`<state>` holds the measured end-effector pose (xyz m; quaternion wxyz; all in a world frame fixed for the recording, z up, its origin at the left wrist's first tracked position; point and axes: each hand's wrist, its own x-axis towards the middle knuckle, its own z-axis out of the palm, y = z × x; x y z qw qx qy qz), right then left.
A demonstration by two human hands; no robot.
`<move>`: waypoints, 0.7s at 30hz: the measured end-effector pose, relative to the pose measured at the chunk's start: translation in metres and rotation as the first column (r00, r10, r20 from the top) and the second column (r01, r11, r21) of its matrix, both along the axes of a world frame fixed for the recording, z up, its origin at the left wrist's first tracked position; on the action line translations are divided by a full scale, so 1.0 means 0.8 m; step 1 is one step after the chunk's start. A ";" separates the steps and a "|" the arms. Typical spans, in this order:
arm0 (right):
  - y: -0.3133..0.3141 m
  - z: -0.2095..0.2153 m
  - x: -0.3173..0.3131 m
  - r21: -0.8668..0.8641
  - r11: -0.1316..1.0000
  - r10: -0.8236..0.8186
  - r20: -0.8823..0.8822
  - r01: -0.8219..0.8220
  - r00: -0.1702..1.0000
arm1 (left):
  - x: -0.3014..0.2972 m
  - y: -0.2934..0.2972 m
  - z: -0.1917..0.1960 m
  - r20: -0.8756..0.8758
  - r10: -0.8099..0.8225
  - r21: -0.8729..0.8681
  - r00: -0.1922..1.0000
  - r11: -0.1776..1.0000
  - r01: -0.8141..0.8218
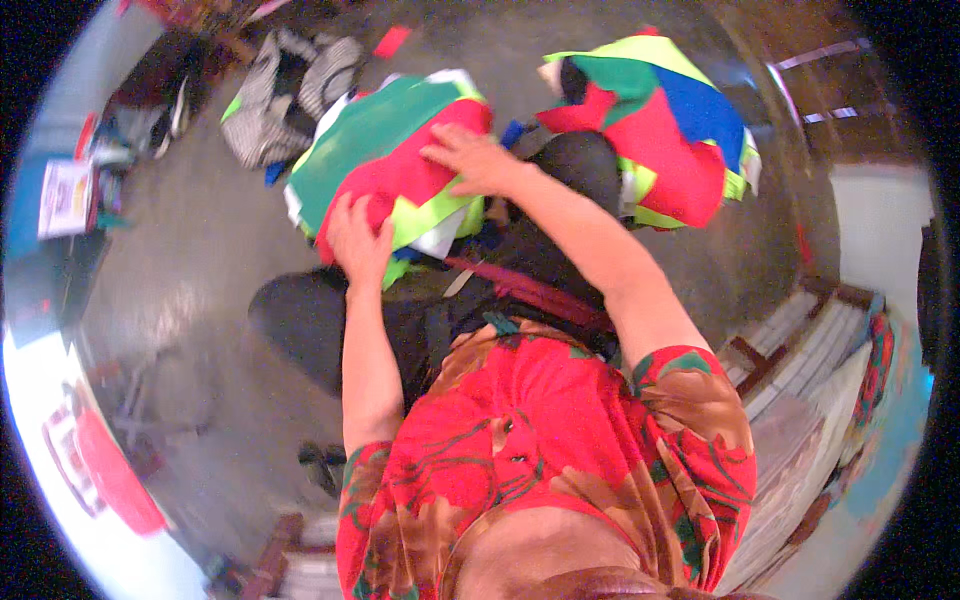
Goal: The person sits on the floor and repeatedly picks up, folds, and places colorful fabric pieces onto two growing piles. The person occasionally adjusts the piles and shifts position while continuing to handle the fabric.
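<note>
In front of me lies a pile of cloth pieces in green point(375, 125), red point(395, 185), bright yellow-green and white. My left hand point(360, 240) rests on the near left edge of the red cloth, its fingers spread and open. Farther right, my right hand point(475, 160) is laid over the right part of the red cloth, also with fingers apart. Neither hand appears to grip anything. Beside my right knee, a second pile of cloth pieces point(670, 135) shows red, blue, green and yellow-green.
A grey striped cloth heap point(265, 110) lies on the floor at the far left, with a small red scrap point(392, 41) beyond it. My dark-trousered legs point(310, 320) flank the near pile. A wooden-framed seat point(790, 350) stands at the right. A red object point(118, 475) is at lower left.
</note>
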<state>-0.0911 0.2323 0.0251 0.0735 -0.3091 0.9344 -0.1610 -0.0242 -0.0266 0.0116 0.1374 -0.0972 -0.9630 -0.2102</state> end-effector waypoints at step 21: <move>0.001 0.032 0.004 -0.097 0.989 -0.109 0.020 0.110 0.994 | 0.005 0.034 -0.004 0.264 -0.111 -0.177 0.958 0.971 0.161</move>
